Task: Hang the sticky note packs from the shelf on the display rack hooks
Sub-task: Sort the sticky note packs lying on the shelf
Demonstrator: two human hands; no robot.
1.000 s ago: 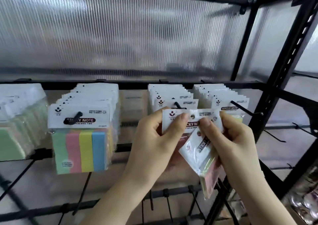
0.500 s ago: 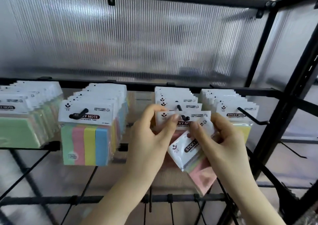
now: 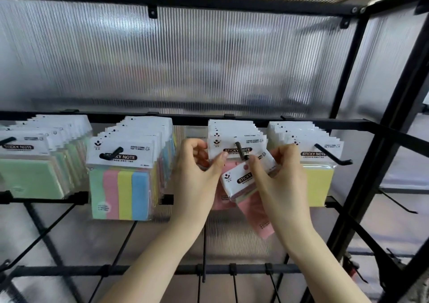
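step: threading pack (image 3: 234,150) onto hook (image 3: 241,153) | left hand (image 3: 197,170) pinching pack header | right hand (image 3: 282,182) clamped on header plus spare pack (image 3: 239,182) below hook | risk: hole missing hook tip, spare slipping

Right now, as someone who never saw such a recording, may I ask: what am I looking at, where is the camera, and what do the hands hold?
No machine here: a person works with two bare hands. The camera sits on the person's head, looking forward at a black display rack. Sticky note packs hang in rows on its hooks; the striped packs and yellow packs are already hung. The left hand pinches the white header of a pack on the middle hook. The right hand pinches that header's other side and also holds tilted spare packs.
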